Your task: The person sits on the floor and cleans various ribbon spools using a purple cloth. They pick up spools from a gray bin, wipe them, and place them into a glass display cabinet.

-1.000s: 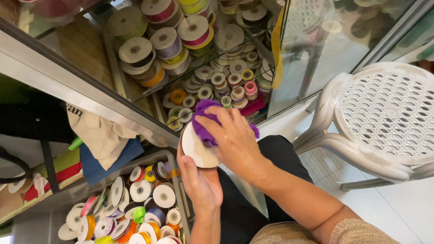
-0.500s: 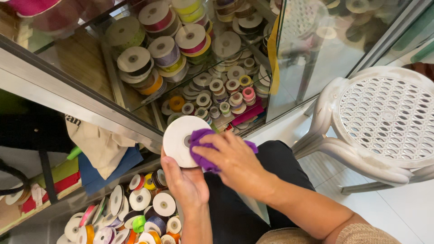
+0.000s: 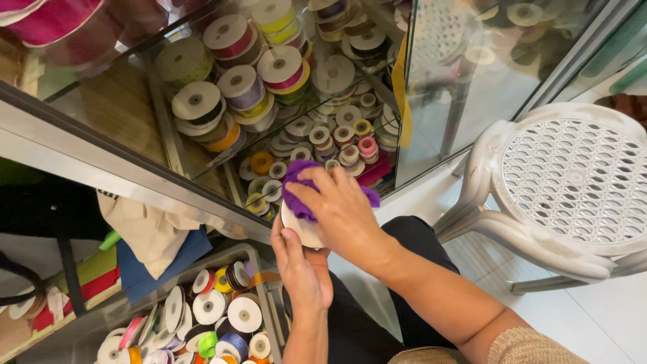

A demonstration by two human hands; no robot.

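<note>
A white ribbon spool point(image 3: 301, 228) is gripped from below by my left hand point(image 3: 302, 266), just in front of a glass display cabinet. My right hand point(image 3: 344, 212) presses a purple cloth point(image 3: 297, 191) against the spool's upper side, covering most of it. Only the spool's lower white edge shows under the cloth and my fingers. Behind my hands, several small ribbon spools point(image 3: 337, 135) lie on the cabinet's lower shelf.
Larger ribbon rolls point(image 3: 239, 84) are stacked on the glass shelf above. A tray of mixed spools point(image 3: 209, 313) sits at lower left beside folded cloths point(image 3: 151, 236). A white plastic stool point(image 3: 573, 182) stands at right on the tiled floor.
The spool has turned in my left hand from face-up to nearly edge-on, and my right hand with the purple cloth has slid over its top.
</note>
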